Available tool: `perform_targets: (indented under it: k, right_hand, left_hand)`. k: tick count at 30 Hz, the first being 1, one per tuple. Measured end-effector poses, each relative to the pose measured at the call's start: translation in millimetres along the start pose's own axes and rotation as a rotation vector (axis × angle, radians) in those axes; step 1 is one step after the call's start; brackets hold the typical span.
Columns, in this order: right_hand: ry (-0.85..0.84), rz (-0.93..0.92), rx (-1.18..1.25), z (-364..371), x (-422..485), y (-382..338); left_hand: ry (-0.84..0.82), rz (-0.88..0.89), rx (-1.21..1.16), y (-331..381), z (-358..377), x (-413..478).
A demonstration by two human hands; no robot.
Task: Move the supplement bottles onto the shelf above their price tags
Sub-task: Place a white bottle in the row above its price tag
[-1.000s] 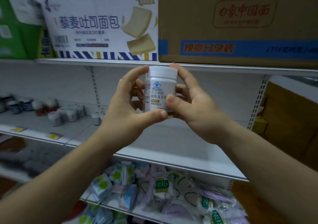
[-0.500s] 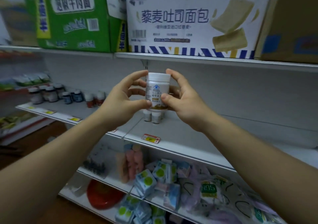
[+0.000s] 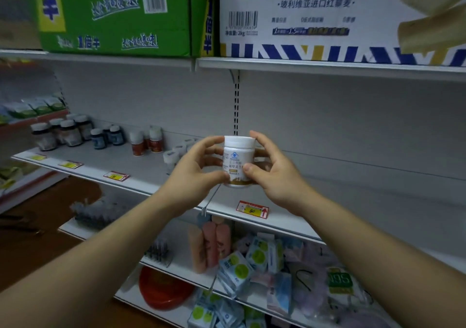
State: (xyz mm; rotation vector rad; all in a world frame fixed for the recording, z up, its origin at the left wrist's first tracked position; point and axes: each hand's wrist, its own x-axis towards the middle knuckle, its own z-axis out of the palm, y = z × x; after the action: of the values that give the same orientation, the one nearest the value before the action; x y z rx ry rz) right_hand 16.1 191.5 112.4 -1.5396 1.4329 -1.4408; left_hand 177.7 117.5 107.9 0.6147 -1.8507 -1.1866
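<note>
Gripping one white bottle (image 3: 238, 162) — left hand (image 3: 194, 176), right hand (image 3: 274, 176), upright

White bottle (image 3: 238, 161), gold base band; green carton (image 3: 116, 15); tag (image 3: 252, 209) seemingly red-yellow.

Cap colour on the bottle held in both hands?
White: the round white cap matches the small white plastic supplement bottle. Head view.

Dim, bluish, even light with soft shadows under the shelf (image 3: 315, 65), wide-angle bending at the edges, and blurred left-side goods.
</note>
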Motion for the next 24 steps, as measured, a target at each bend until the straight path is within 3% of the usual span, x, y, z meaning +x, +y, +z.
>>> perform_targets:
  k: [6,12,24]
  right_hand:
    - [0.073,0.134,-0.004,10.8,67.8,91.4]
    - [0.126,0.242,-0.203,21.6,109.5,159.3]
    - [0.231,0.352,-0.375,56.6,124.6,215.9]
  left_hand:
    - [-0.048,-0.175,0.052,-83.0,-2.6,61.1]
    - [-0.126,-0.359,0.097,-146.9,-3.7,101.5]
    - [-0.298,-0.48,0.013,-217.4,-19.0,133.2]
